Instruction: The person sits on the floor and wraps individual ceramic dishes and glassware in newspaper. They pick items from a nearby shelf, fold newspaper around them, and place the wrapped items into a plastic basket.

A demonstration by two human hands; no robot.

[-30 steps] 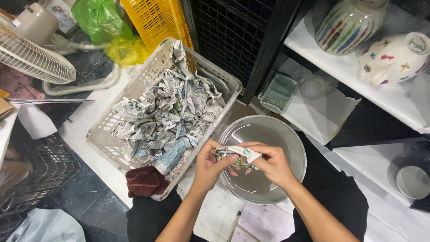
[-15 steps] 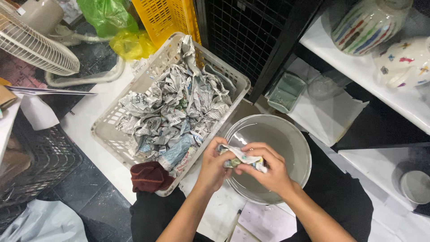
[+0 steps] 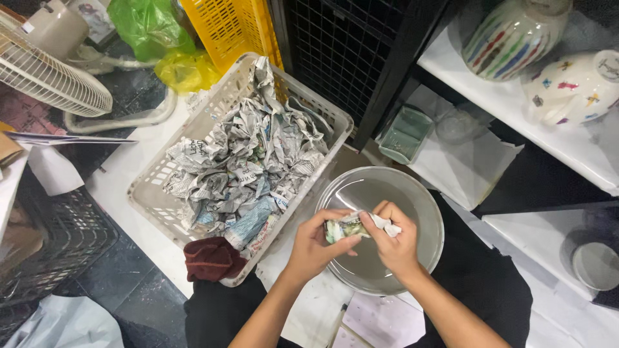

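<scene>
Over the round grey metal basin (image 3: 412, 193), the left hand (image 3: 316, 248) and right hand (image 3: 396, 241) each close their grip on a crumpled printed paper wad (image 3: 353, 225), which looks light, soft and easily torn, best pinched at both ends.

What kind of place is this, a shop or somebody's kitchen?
Probably a pottery shop's packing or storage corner, not a kitchen. Painted ceramic jars stand on white shelves, a basket brims with crumpled newspaper, and both hands hold a paper wad over a metal basin.

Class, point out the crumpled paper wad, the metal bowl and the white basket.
crumpled paper wad (image 3: 353, 225), head view, middle of wad between both hands.
metal bowl (image 3: 422, 200), head view, right inner wall.
white basket (image 3: 149, 207), head view, left rim.
</scene>
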